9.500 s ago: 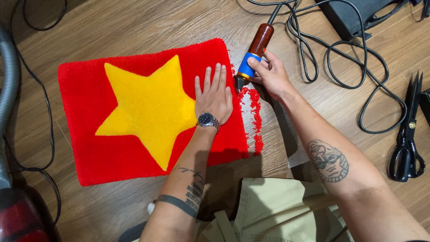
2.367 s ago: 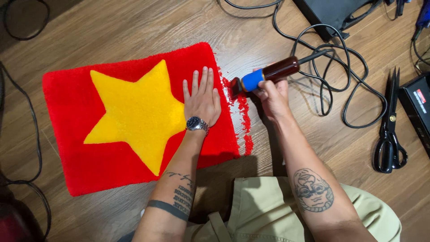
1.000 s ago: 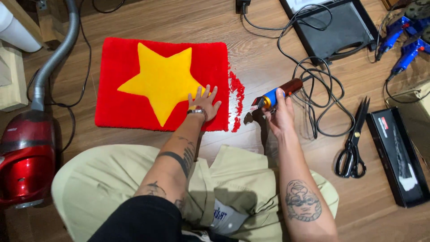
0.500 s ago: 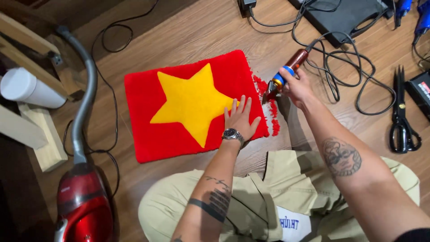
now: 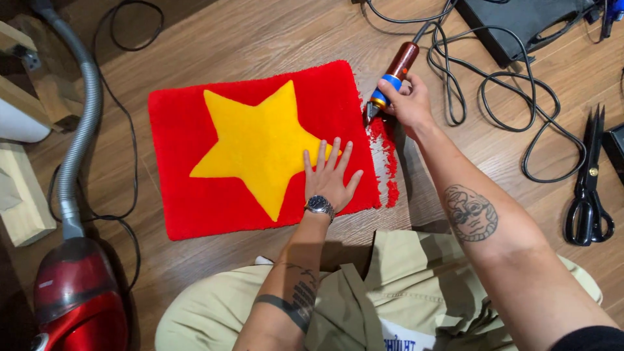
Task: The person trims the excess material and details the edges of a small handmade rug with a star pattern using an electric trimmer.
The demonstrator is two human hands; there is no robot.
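A red tufted rug [image 5: 195, 188] with a yellow star [image 5: 257, 143] lies flat on the wooden floor. My left hand [image 5: 329, 175] presses palm down on the rug's lower right part, fingers spread, a watch on the wrist. My right hand [image 5: 408, 103] grips a corded trimming tool [image 5: 392, 75] with a brown handle and blue collar, its tip at the rug's right edge near the upper corner. Loose red yarn trimmings [image 5: 387, 156] lie on the floor along that edge.
A red vacuum cleaner [image 5: 78, 292] with a grey hose [image 5: 81, 130] stands at lower left. Black cables [image 5: 500, 97] loop at upper right beside a black case [image 5: 520, 26]. Black scissors [image 5: 588, 188] lie at right. Wooden blocks [image 5: 26, 195] sit at left. My khaki-clad legs fill the bottom.
The view swung and came closer. My right hand with the tool has gone from off the rug to its right edge near the top corner. My left hand stays flat on the rug.
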